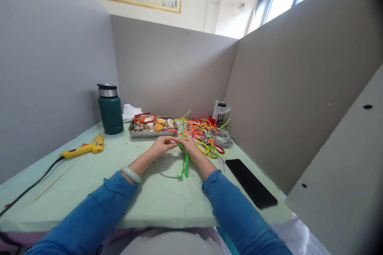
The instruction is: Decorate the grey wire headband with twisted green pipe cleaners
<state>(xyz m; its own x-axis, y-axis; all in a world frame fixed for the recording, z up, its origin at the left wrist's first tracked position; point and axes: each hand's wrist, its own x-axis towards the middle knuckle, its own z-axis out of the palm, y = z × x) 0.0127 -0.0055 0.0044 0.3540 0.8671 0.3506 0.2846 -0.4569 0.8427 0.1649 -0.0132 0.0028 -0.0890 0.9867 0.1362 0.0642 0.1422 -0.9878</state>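
Observation:
My left hand and my right hand meet over the middle of the table, fingertips close together. Between them they pinch fuzzy green pipe cleaners. Two green ends hang toward me below the fingers, and another strand sticks up beyond the right hand. A thin grey wire curves below the hands to the lower tips of the green strands; whether it is joined to them I cannot tell. Just behind the hands lies a tangled heap of coloured pipe cleaners.
A metal tray of shells and small pieces stands at the back, beside a green bottle. At left lie a yellow glue gun with its black cord and a thin wooden stick. A black phone rests at right, below a grey coil.

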